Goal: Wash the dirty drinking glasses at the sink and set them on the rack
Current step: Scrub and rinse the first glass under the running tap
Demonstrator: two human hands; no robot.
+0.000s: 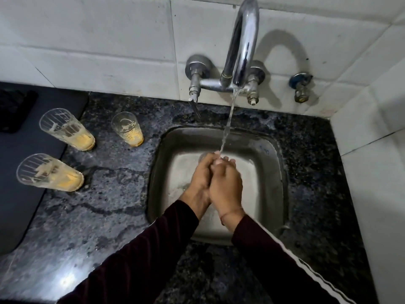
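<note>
both hands together over the square stainless steel sink (266, 148), under the thin water stream (228, 123) from the curved chrome wall tap (242, 42). left hand (202, 172) and right hand (225, 185) pressed side by side, fingers (230, 161) curled inward around something between them; a bit of clear rounded glass edge (202, 156) shows just past the left hand, mostly hidden, so cannot tell for sure what is gripped or how tight. water lands on the fingertips. dark maroon sleeves on both arms, white stripe on the right one, thin band at the right wrist.

three dirty clear drinking glasses with yellowish residue stand on the black speckled granite tabletop (114, 205) left of the sink, well apart from the hands: back left glass (66, 129), back right glass (128, 129) nearest the sink, front left glass (49, 172). the two left ones sit at the edge of a dark mat (24, 205). white wall tiles (87, 40) behind. small blue-capped valve (300, 86) on the wall right of the tap.
</note>
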